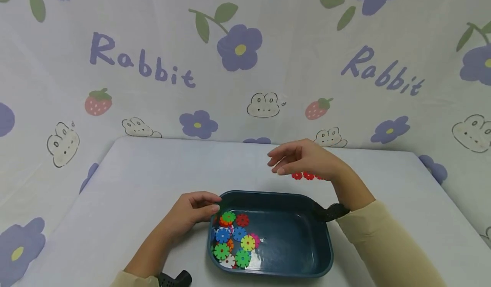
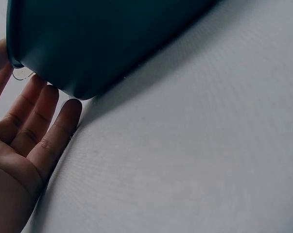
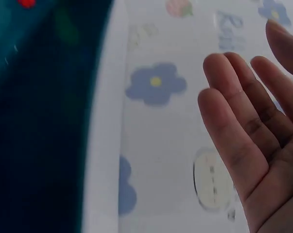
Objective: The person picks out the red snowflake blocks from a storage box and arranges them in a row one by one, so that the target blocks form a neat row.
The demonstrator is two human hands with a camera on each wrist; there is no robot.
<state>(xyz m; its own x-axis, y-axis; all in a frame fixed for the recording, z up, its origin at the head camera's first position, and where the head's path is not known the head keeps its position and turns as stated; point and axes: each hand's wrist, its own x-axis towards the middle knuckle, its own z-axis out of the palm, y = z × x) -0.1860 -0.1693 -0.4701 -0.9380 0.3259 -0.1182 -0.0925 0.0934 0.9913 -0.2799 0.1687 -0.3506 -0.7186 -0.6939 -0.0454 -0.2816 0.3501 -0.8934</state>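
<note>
A dark teal plastic tray (image 1: 284,268) sits on the white table. Toy gear-like discs in several colors, such as a yellow disc (image 1: 247,242) and a blue disc (image 1: 223,235), lie in its left part. My left hand (image 1: 192,212) holds the tray's far left corner, thumb at the rim; in the left wrist view its other fingers (image 2: 44,141) extend below the tray's corner. My right hand (image 1: 307,161) hovers beyond the tray with fingers loosely bent and nothing in them. Behind and below it, red discs (image 1: 308,175) lie in a row, partly hidden by the hand.
The white table (image 1: 172,163) reaches back to a hanging cloth (image 1: 153,99) printed with flowers, rabbits and strawberries. A black wrist device (image 1: 334,212) on the right arm overlaps the tray's right rim. Another black device (image 1: 176,279) is on the left wrist.
</note>
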